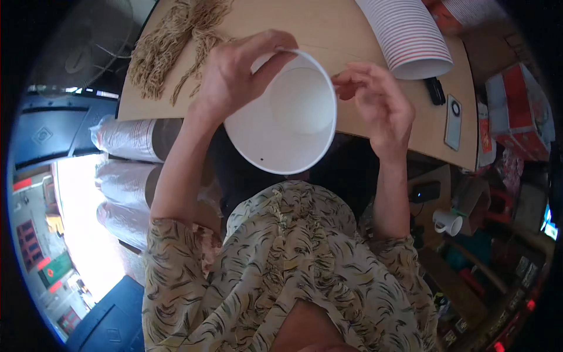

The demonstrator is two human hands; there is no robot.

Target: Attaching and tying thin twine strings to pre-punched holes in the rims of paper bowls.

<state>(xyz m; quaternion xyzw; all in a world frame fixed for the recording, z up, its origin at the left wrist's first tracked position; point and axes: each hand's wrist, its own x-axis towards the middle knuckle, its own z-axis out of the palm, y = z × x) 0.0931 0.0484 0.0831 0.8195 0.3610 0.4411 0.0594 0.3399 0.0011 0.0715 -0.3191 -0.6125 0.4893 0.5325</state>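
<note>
A white paper bucket [246,138] is tilted so that its open mouth faces me, showing its round bottom inside. One small dark hole sits near its rim. My left hand [234,73] grips the far left part of the rim, thumb inside and fingers over the outer wall. Just right of the bucket is my right hand [381,105], its fingers bent and drawn together near the wall. What its fingertips hold, if anything, is too small to make out. Behind my left hand, a bundle of tan twisted cords [170,50] lies on the wooden table [316,26].
A long stack of nested white buckets [410,35] lies at the table's far right. Near it are a black object [434,91] and a phone [453,123]. Plastic-wrapped bucket stacks [126,185] stand left below the table. A white mug [447,223] is at right.
</note>
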